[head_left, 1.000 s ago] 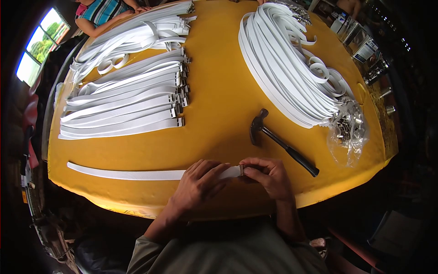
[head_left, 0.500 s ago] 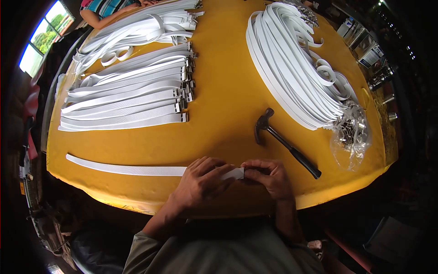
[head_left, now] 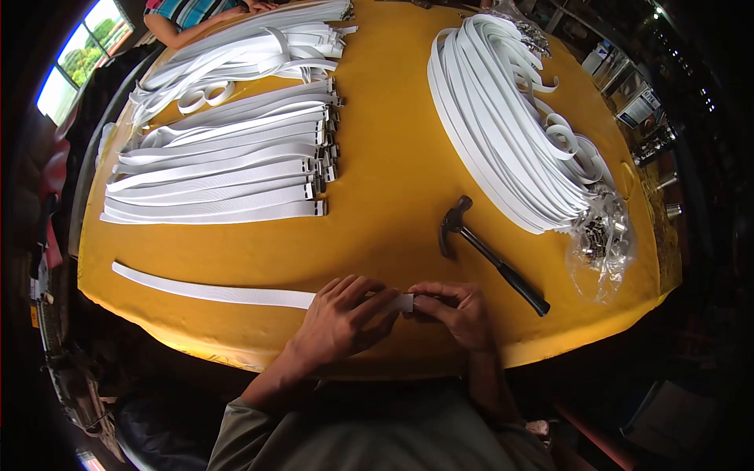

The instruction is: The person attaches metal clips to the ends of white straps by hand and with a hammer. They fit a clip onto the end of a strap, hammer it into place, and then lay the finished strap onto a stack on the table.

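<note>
A white webbing strap lies along the near part of the table, its far left end free. My left hand is closed over the strap near its right end, fingers bent around the band. The short end pokes out between both hands. Right at that end, my right hand has thumb and fingers pinched together; whatever sits inside the pinch is hidden. A black claw hammer rests on the table just beyond my right hand, head pointing away to the left.
Straps with metal clips lie in rows at left, with more loose straps behind. A thick strap bundle curves at right. Next to it sits a clear plastic bag of metal parts. A person's arm rests at the far left edge.
Both hands have shifted slightly left along with the strap end, and less of that end shows between them. The view has tilted a little; the other things lie as before.
</note>
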A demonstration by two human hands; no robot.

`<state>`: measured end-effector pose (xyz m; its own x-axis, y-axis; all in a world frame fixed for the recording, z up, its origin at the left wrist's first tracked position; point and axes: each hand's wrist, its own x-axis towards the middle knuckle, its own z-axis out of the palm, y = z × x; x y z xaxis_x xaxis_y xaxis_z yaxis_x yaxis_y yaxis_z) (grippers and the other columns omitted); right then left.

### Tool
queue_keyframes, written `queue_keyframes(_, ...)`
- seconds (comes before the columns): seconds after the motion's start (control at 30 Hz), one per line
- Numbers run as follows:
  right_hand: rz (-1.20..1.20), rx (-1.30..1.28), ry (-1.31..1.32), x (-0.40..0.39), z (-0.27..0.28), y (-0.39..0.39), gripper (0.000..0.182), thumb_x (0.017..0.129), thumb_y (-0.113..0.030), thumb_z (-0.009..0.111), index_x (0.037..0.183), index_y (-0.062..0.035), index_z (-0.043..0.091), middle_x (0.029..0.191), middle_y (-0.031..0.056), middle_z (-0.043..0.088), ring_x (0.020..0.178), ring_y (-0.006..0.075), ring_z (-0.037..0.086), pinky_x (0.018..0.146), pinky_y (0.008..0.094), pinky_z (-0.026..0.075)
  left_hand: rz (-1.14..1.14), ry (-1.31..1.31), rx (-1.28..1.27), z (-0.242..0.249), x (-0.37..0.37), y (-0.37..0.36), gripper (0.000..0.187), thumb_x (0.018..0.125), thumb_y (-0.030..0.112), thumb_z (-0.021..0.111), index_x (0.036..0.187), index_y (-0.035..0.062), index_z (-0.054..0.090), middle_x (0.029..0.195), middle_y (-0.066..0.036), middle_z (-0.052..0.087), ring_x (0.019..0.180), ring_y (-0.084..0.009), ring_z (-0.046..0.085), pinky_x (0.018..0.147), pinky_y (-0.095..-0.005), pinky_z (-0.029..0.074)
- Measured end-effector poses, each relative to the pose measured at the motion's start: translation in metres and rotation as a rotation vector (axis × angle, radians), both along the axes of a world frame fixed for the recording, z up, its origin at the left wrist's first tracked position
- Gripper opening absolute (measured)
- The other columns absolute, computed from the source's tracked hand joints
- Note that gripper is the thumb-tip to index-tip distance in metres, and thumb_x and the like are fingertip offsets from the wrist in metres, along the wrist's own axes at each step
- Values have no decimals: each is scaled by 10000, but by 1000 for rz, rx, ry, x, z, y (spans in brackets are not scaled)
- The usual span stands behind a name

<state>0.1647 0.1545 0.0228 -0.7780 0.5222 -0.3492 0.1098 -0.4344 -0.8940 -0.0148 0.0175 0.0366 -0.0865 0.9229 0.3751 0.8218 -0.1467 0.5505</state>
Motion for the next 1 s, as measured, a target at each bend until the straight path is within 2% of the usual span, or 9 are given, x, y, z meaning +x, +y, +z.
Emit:
queue_keyframes(0.17,27,9,-8,0,0,-2,243,916,-47,690,1124,79,680,983,118,717,893,168,706,824,264,586,-6,41,-31,0,0,-1,361,779,145,763,1125,113,663,1006,-52,622,878,-249,639,744,-375,523)
queue_keyframes(0.37,-19,133,-20,-4,-9,-9,179,882,-1,703,1049,61,690,949,125,719,827,167,707,776,275,591,14,32,-24,7,5,-3,360,780,144,763,1125,118,665,1004,-48,621,874,-239,640,731,-367,517)
queue_keyframes(0.43,-42,132,-4,-4,-11,-11,173,881,-31,699,1034,48,696,913,88,724,829,119,684,756,257,550,19,28,-20,9,7,-2,358,781,143,762,1125,119,665,1003,-48,621,873,-237,640,730,-367,517)
queue_keyframes(0.67,-4,159,-15,-5,-3,-8,193,889,-32,708,1059,58,705,911,105,727,864,138,695,793,256,563,-11,53,-6,8,4,-3,341,792,135,755,1121,120,666,986,-49,618,871,-240,644,739,-371,518)
queue_keyframes(0.73,18,128,-18,-5,-3,-6,187,871,-6,726,1038,77,708,951,132,729,852,176,713,790,278,592,-9,35,-6,5,3,-3,366,764,120,777,1116,121,680,991,-52,628,866,-248,647,747,-373,526)
queue_keyframes(0.8,26,152,-8,-6,-2,-5,184,873,-3,723,1036,81,707,951,131,729,855,173,714,788,277,593,-12,18,0,5,2,-3,391,735,105,798,1112,121,693,995,-55,638,861,-256,651,756,-376,535)
queue_keyframes(0.87,31,188,6,-7,-2,-5,181,876,-1,720,1035,85,707,952,129,729,858,169,715,786,276,594,-35,35,-12,6,0,-4,349,787,135,764,1123,116,670,1007,-60,632,874,-255,654,756,-381,530)
queue_keyframes(0.93,23,107,-14,-8,-5,-6,180,885,-4,716,1043,80,705,955,115,729,870,152,706,795,268,587,-52,48,7,5,-2,-2,349,787,137,766,1122,115,672,1010,-62,638,882,-257,658,762,-383,534)
queue_keyframes(1.0,26,181,-26,-9,-7,-5,177,889,-8,714,1045,74,704,954,109,728,870,146,703,798,265,584,-55,35,0,3,-2,-2,328,789,140,772,1102,110,679,1009,-68,650,898,-268,667,770,-392,545)
